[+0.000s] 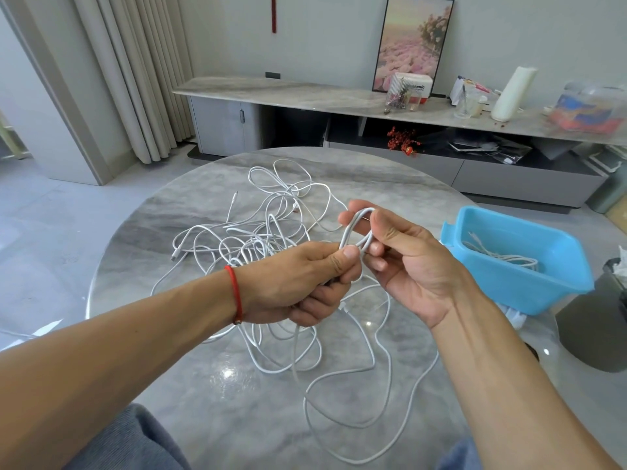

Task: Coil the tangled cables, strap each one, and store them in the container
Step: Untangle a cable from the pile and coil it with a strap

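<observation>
Slack white cable (339, 378) trails on desk (203, 385) nearest viewer; left hand (305, 283) pinches its small coil (356, 232) upright; right hand (407, 259) loosely curled round coil top; blue container (549, 293) right of right hand, nearer it.

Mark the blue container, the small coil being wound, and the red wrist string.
blue container (563, 232): head view, on its far rim.
small coil (356, 228): head view, on the loop between both hands.
red wrist string (235, 293): head view, on the band at the left wrist.
</observation>
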Demonstrator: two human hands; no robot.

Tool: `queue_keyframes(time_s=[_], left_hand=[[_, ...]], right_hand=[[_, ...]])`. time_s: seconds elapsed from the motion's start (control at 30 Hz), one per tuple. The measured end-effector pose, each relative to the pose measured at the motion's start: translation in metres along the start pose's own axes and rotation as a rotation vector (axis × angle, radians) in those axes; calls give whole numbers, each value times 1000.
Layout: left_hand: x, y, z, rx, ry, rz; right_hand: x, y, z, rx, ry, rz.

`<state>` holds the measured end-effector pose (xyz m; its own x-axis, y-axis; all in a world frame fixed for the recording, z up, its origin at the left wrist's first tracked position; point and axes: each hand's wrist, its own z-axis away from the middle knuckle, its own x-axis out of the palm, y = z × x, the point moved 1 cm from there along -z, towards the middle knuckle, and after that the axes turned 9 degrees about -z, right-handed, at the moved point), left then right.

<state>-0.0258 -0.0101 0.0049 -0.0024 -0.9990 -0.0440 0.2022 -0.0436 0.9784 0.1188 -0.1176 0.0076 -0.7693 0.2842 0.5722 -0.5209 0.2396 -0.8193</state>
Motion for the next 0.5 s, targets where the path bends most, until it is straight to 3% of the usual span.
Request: queue_keyframes(time_s=[0.2, 0.37, 0.5], left_hand=[[2, 0, -4, -2, 52, 78], [-13, 1, -10, -6, 371, 294], [-31, -2, -11, -13, 690, 344]], right_hand=[[6, 6, -2, 30, 75, 11], [17, 18, 2, 150, 219, 481], [39, 41, 16, 487, -36, 753]])
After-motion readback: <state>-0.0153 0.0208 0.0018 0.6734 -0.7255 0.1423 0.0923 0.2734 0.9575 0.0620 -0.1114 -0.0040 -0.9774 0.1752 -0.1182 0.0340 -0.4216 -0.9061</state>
